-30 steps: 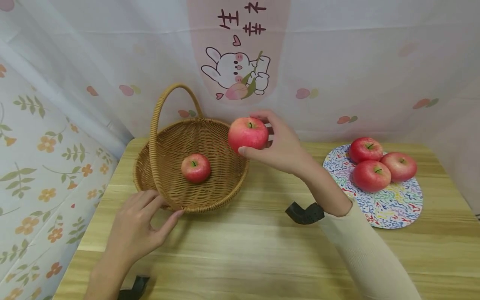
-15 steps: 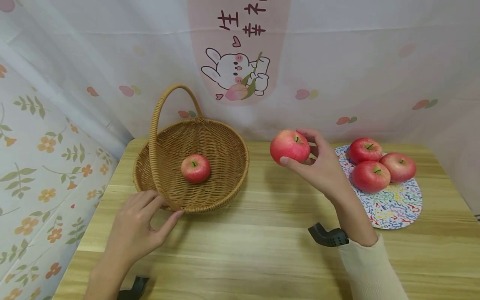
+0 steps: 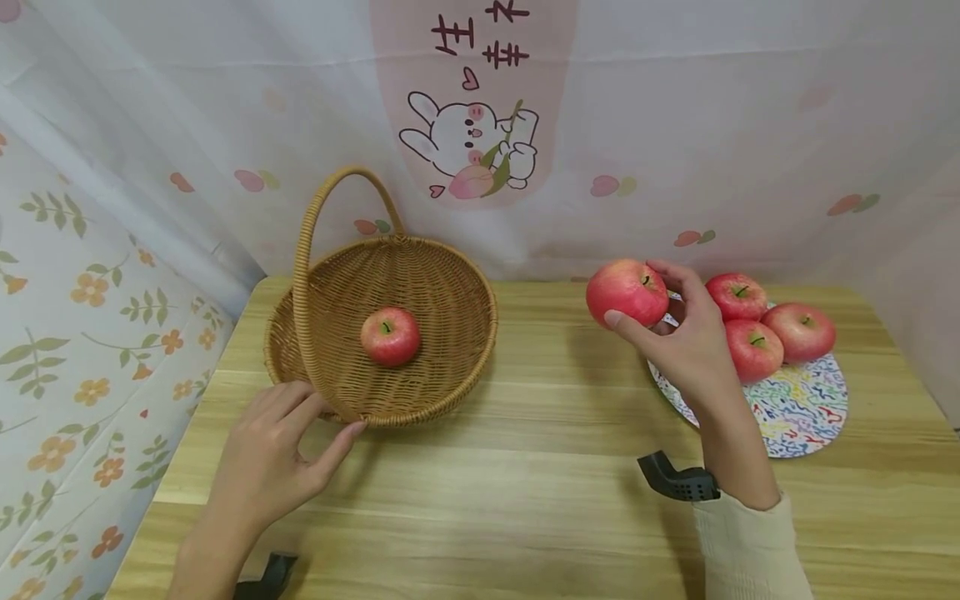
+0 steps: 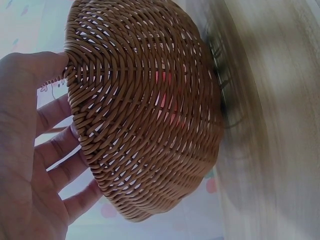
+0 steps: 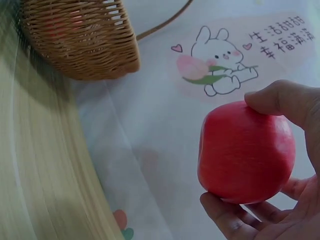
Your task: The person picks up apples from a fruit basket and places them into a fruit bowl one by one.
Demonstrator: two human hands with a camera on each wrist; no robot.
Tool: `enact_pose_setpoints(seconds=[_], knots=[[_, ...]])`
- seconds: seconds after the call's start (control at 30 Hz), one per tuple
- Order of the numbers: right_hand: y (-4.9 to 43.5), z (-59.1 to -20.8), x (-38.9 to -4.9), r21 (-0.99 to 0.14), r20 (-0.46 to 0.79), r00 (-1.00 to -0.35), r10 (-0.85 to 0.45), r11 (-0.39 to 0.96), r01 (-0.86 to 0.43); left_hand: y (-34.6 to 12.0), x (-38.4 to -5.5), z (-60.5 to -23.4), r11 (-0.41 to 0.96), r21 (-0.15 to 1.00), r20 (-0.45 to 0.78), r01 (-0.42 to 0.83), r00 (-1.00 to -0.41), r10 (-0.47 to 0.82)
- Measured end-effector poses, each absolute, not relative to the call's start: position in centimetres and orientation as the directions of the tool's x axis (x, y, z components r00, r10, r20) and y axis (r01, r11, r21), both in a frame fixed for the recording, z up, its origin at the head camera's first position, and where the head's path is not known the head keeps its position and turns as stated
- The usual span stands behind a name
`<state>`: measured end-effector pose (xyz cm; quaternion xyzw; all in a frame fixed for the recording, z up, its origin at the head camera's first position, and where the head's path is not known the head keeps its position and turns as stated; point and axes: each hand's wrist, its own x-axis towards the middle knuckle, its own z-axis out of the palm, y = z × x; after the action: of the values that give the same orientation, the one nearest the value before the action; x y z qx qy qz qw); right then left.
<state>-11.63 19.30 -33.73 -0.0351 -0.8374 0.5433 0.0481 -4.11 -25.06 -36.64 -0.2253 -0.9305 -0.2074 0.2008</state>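
- Wicker basket (image 3: 476, 350), on worktop (image 3: 525, 492).
- Left hand (image 3: 273, 442): pinches basket's near rim; light pressure should steady it.
- Right hand (image 3: 690, 333): grasps red apple (image 3: 627, 293), raised right of basket; even finger pressure should prevent slipping.
- Second apple (image 3: 391, 337): inside basket.
- Three apples (image 3: 757, 354), patterned disc (image 3: 806, 412): farther right of basket; avoid knocking.

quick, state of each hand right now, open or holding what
Left hand: holding the basket by its rim.
Right hand: holding a red apple.
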Motion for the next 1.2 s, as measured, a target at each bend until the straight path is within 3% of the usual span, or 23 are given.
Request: enact_pose_setpoints(seconds=[0.27, 1.2], knots=[[20.0, -34.1, -11.4, -0.919, 0.038, -0.990, 0.132, 0.395, 0.017, -25.1, -4.4, -36.9, 0.804, 0.280, 0.494, 0.524, -0.797, 0.347], [22.4, -34.5, -11.5, -0.806, 0.142, -0.958, 0.251, 0.590, 0.035, -24.9, -4.3, -36.9, 0.809, 0.268, 0.496, 0.523, -0.795, 0.349]])
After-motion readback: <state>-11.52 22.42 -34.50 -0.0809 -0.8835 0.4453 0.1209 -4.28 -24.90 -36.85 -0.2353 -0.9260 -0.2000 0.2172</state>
